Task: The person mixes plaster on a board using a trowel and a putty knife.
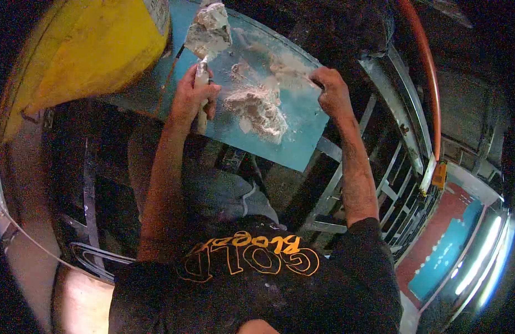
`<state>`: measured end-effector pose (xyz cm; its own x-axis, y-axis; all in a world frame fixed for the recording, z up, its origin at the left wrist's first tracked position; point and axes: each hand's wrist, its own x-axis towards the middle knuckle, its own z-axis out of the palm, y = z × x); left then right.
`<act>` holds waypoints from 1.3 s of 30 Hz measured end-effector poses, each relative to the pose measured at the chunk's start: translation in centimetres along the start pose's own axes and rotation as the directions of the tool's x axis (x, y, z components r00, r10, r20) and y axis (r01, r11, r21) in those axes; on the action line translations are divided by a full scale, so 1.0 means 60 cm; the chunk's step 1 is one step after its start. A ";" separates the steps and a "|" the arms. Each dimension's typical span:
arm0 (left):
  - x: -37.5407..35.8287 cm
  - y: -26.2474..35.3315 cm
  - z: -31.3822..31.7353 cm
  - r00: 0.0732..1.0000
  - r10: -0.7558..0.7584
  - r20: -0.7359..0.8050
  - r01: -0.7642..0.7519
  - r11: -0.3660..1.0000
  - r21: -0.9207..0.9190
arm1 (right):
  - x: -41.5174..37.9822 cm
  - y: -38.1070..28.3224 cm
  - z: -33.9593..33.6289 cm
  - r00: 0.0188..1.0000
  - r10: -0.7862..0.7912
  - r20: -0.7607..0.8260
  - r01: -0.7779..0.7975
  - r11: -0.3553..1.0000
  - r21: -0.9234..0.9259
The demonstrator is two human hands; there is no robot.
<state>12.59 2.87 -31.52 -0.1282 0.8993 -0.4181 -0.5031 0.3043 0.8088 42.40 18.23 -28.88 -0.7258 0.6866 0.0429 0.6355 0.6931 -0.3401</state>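
Observation:
My left hand (195, 96) is wrapped round the pale handle of a trowel (202, 72). Its blade points away from me and carries a thick lump of whitish paste (211, 28). Under it lies a light blue board (293, 150), tilted in my view. A larger crumbly heap of whitish paste (260, 114) sits on the middle of the board, with smears and powder spread toward its far edge. At the board's right edge, my right hand (332, 92) is closed, with fingers curled over the rim. Its fingertips are partly hidden.
A large yellow bag (96, 50) fills the upper left. Metal bars and frames (399, 111) run along the right side, beside an orange hose (433, 72). At lower right stands a curved red and blue surface (447, 256). A wire coil (98, 256) is at lower left.

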 end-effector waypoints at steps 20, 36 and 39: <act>0.004 -0.002 -0.006 0.999 -0.017 0.039 0.013 0.995 0.099 | -0.001 0.005 0.006 0.969 -0.026 0.246 0.025 1.000 0.008; 0.001 -0.001 -0.007 0.998 -0.018 0.060 -0.003 0.944 0.329 | 0.034 -0.040 0.010 0.972 -0.019 0.235 0.062 0.983 -0.174; -0.001 0.003 -0.003 0.995 -0.088 0.049 0.067 0.945 0.320 | 0.024 0.000 -0.020 0.968 0.060 0.242 -0.080 0.994 0.076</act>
<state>12.37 2.83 -31.41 -0.0419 0.8834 -0.4667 -0.2105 0.4488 0.8685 41.67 19.46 -27.71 -0.7287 0.6531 -0.2060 0.6698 0.6170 -0.4132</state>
